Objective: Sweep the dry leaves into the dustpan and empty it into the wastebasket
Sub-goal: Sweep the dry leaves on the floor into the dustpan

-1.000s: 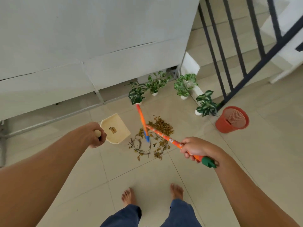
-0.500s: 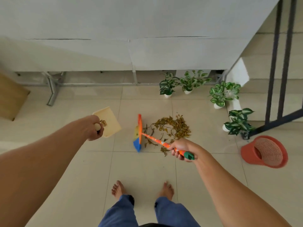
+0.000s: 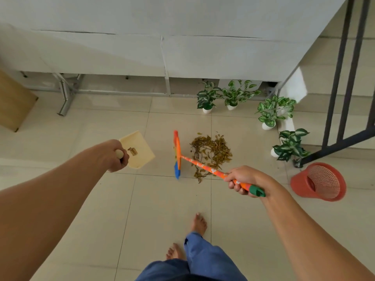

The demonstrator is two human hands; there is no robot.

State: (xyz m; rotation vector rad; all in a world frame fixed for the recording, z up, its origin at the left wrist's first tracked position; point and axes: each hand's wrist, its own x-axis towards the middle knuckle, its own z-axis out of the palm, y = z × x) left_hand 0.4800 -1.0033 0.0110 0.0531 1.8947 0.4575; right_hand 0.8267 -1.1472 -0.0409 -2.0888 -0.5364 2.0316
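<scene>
- Since a second ago the broom has swung its head off the dry leaves and now stands just left of them; the right foot has stepped ahead of the left
- The right hand is clamped round the orange handle just above its green end cap; the shaft crosses the near edge of the pile
- The left hand is curled round the handle of the cream dustpan, which is tilted, left of the broom head and apart from it; a small brown label shows inside; whether it touches the floor I cannot tell
- The leaves lie in one loose heap mid-floor, toward the far edge
- The red wastebasket lies on its side near the floor's right edge, mouth toward the person, well apart from the heap
- Four potted plants stand along the far edge and right side
</scene>
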